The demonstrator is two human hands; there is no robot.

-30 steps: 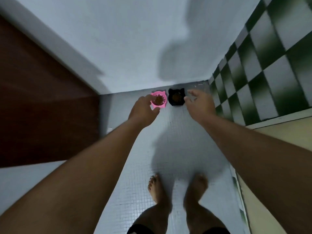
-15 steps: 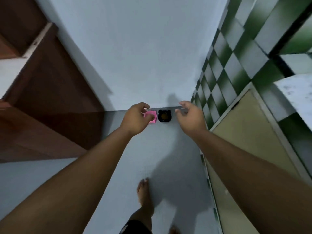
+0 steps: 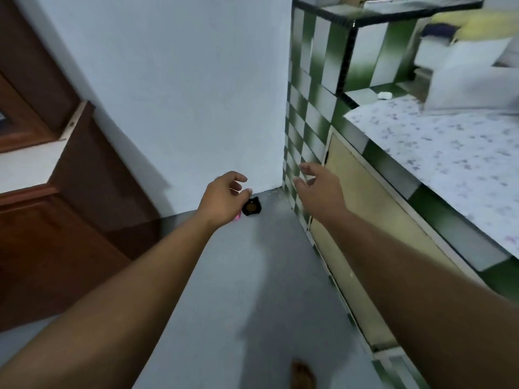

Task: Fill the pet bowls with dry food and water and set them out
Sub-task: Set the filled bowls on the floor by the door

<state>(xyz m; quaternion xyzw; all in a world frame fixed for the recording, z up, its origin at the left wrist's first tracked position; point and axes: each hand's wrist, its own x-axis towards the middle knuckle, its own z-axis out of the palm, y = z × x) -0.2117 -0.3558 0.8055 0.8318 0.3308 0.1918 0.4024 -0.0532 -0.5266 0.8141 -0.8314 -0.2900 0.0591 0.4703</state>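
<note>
Bowl (image 3: 259,210) on floor (image 3: 252,276), kibble (image 3: 252,206) inside | left hand (image 3: 222,197) loose | right hand (image 3: 317,189) loose

Black bowl (image 3: 252,207) with brown food; pink bowl (image 3: 238,217) edge; grey floor (image 3: 252,276); green-white checked tiles (image 3: 306,108); brown door (image 3: 56,234); speckled desk (image 3: 449,153).

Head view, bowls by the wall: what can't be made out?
All in the head view.
- Pink bowl: all but a sliver hidden behind the left hand; contents unseen.
- Black bowl: too small; brown fill shows, amount unclear.
- Water: cannot be told in either bowl.
- White shapes on the counter: motion-blurred, unidentifiable.
- Foot: cut by the bottom edge.
</note>
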